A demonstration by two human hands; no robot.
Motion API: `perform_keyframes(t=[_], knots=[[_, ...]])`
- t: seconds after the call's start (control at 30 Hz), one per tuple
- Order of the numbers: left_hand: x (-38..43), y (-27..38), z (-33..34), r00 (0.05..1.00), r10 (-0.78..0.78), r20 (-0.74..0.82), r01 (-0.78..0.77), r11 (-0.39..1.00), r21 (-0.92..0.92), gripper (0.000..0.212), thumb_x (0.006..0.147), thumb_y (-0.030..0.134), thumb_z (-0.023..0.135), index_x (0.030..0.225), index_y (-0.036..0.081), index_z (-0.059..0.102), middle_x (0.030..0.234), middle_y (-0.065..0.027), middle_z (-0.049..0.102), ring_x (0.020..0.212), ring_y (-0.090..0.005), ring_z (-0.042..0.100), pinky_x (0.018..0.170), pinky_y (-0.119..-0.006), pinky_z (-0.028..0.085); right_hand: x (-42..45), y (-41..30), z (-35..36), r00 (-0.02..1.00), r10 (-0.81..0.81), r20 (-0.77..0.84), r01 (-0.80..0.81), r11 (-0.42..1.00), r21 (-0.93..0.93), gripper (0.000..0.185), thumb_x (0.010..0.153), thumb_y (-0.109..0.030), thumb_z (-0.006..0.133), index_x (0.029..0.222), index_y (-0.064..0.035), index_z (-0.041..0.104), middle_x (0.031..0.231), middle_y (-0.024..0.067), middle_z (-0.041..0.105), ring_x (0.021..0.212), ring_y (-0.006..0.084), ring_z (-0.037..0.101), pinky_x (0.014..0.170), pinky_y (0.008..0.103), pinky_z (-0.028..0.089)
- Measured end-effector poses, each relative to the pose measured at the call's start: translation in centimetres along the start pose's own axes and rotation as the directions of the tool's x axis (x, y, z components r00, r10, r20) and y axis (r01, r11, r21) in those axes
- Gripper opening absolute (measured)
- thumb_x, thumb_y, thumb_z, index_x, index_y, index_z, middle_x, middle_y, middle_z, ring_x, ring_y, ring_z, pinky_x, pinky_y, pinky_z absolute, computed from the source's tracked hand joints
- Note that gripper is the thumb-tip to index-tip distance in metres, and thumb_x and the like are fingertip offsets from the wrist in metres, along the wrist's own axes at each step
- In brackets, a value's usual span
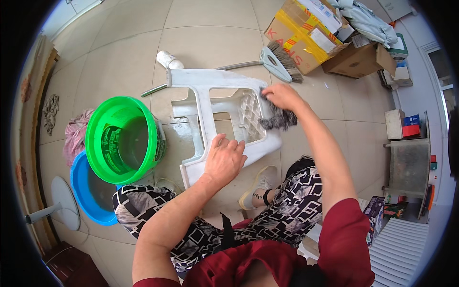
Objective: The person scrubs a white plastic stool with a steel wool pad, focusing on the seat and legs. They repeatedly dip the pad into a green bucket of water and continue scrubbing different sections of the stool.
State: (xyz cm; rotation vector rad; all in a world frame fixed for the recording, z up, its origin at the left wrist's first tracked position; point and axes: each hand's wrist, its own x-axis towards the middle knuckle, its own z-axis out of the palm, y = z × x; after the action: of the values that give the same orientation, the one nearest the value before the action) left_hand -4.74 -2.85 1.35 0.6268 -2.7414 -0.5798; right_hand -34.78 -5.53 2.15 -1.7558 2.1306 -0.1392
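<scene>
A white plastic stool (pixel 204 107) lies on its side on the floor before me, its latticed seat towards the right. My left hand (pixel 226 154) grips the near leg of the stool, fingers curled at the edge of the side opening. In my right hand (pixel 283 96) is a dark grey, wet-looking rag (pixel 278 116), pressed against the seat end of the stool. Part of the rag hangs below the fingers and is slightly blurred.
A green bucket (pixel 94 143) with murky water stands left, beside a blue basin (pixel 80 190) and a pink cloth (pixel 77 132). Behind the stool lie a white bottle (pixel 168 60) and a broom (pixel 276 64). Cardboard boxes (pixel 301 36) stand at the back right.
</scene>
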Motion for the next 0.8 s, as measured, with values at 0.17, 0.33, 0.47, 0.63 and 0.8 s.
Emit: perform_keyframes(t=[0.17,0.33,0.47,0.63,0.8], knots=[[-0.4,-0.3,0.0,1.0,-0.029,0.007,0.029,0.999,0.015,0.034,0.081,0.024,0.065,0.11,0.006,0.061,0.085,-0.0075,0.057,0.086,-0.0233,0.058,0.102,-0.042,0.031,-6.6,-3.0,2.0,0.995,0.005,-0.102,0.0,0.999,0.048,0.024,0.084,-0.018,0.059,0.106,-0.0163,0.069,0.093,0.0159,0.064,0.086,0.0358,0.062,0.081,0.0432,0.05],[-0.2,-0.3,-0.1,1.0,0.008,-0.024,-0.007,0.999,0.032,0.033,0.082,0.024,0.064,0.11,0.006,0.061,0.085,-0.0073,0.057,0.086,-0.0232,0.057,0.101,-0.041,0.032,-2.5,-4.3,2.1,0.933,-0.057,-0.356,0.052,0.998,-0.022,0.021,0.086,-0.019,0.058,0.103,-0.0199,0.069,0.089,0.0128,0.06,0.087,0.0336,0.061,0.074,0.0431,0.051],[0.0,-0.3,-0.1,1.0,0.018,0.001,-0.018,0.999,0.041,0.033,0.082,0.024,0.064,0.11,0.006,0.06,0.085,-0.0072,0.058,0.086,-0.0232,0.057,0.101,-0.041,0.032,-1.9,-3.7,1.9,0.929,-0.12,-0.351,0.09,0.991,-0.1,0.02,0.086,-0.018,0.057,0.101,-0.0208,0.069,0.09,0.0121,0.059,0.087,0.0329,0.061,0.072,0.0435,0.051],[-0.4,-0.4,-0.1,1.0,-0.012,-0.001,0.012,1.0,0.019,0.033,0.082,0.024,0.064,0.11,0.006,0.06,0.085,-0.0076,0.058,0.086,-0.0235,0.058,0.101,-0.041,0.032,-7.3,-4.6,2.4,0.982,-0.116,-0.15,0.111,0.993,-0.039,0.018,0.085,-0.017,0.058,0.099,-0.0209,0.069,0.091,0.012,0.058,0.086,0.0333,0.061,0.074,0.0437,0.051],[0.0,-0.1,-0.2,1.0,-0.009,0.025,0.008,0.999,0.045,0.031,0.083,0.024,0.063,0.108,0.006,0.06,0.085,-0.008,0.058,0.087,-0.0234,0.058,0.102,-0.041,0.032,-8.9,-4.6,1.9,0.988,-0.139,-0.068,0.131,0.985,-0.108,0.019,0.085,-0.018,0.056,0.098,-0.0208,0.069,0.092,0.0127,0.057,0.086,0.0336,0.061,0.073,0.0444,0.051]])
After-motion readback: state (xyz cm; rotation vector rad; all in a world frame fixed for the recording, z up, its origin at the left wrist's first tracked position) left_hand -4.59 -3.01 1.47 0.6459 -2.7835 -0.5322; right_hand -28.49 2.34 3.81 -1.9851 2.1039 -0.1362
